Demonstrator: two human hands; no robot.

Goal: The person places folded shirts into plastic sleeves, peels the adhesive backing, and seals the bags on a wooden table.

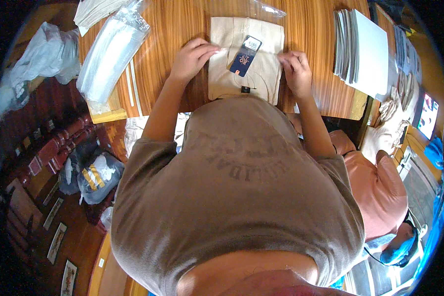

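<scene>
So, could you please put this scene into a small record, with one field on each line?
garment: folded beige garment, flat on the wooden table
label: dark blue hang tag, lying slanted on the garment
left hand: at the garment's left edge
right hand: at its right edge
grip: firmness unclear
table, left: clear plastic bags
table, right: stack of sheets, white on top
nearby: person in a salmon shirt

Matt cloth garment; smooth card tag; glossy wood-grain tabletop; shiny clear-plastic sleeves.
</scene>
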